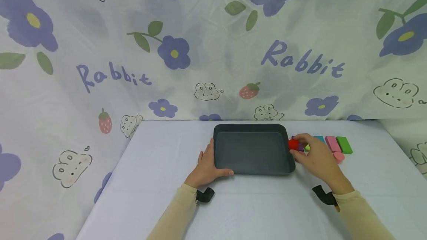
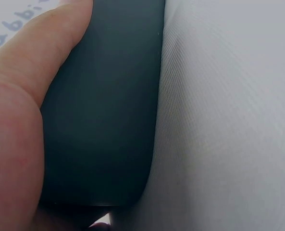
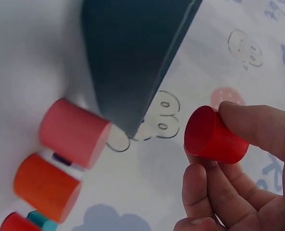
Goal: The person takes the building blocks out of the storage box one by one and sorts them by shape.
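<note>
A dark grey rectangular tray [image 1: 251,153] lies on the white-covered table. My left hand [image 1: 207,164] rests against its left end, fingers straight along the side and thumb stretched along the front edge. In the left wrist view, that thumb lies against the tray's dark wall [image 2: 104,106]. Just beyond the tray's right rim, my right hand [image 1: 317,158] pinches a red cylinder block [image 1: 293,144] between thumb and fingers. The right wrist view shows the red cylinder [image 3: 219,137] raised, one flat end facing out.
Right of the tray sit a green block [image 1: 344,145], a pink block [image 1: 333,143], a pink cylinder [image 1: 338,157] and a blue block [image 1: 319,138], partly behind my right hand. An orange cylinder [image 3: 48,187] shows in the right wrist view. A patterned curtain [image 1: 213,66] hangs behind the table.
</note>
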A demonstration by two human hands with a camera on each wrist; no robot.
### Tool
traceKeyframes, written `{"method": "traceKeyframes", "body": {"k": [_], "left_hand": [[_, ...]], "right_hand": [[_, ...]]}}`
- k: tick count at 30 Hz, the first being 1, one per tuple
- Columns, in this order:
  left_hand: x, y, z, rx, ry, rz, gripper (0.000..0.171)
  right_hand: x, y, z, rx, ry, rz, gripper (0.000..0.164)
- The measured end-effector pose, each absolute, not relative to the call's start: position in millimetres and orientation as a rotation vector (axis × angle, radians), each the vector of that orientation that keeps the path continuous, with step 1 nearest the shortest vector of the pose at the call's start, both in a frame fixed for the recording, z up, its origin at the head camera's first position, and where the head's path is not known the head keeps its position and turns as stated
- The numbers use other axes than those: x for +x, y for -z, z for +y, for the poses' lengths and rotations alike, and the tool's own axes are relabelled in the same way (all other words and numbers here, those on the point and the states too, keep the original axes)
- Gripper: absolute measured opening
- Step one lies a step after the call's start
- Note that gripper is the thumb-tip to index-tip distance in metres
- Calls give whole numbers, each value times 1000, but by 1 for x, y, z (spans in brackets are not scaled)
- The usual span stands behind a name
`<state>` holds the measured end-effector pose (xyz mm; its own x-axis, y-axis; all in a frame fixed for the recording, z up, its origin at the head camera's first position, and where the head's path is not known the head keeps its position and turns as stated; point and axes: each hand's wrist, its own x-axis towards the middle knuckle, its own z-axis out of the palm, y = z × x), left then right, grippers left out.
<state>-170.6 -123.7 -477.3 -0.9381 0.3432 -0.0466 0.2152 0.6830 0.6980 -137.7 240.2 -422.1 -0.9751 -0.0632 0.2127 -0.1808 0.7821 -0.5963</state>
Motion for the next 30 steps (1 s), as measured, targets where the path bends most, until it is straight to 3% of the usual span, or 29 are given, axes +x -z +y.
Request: {"method": "traceKeyframes", "body": {"k": [16,30], "left_hand": [[-171,477,-123,454,-1107,2715,136],[-170,476,-123,462,-1102,2713,136]], "right_hand": [[-122,433,268,79,-900,-2751,52],[-114,438,285,20,-900,-2696,46]]}}
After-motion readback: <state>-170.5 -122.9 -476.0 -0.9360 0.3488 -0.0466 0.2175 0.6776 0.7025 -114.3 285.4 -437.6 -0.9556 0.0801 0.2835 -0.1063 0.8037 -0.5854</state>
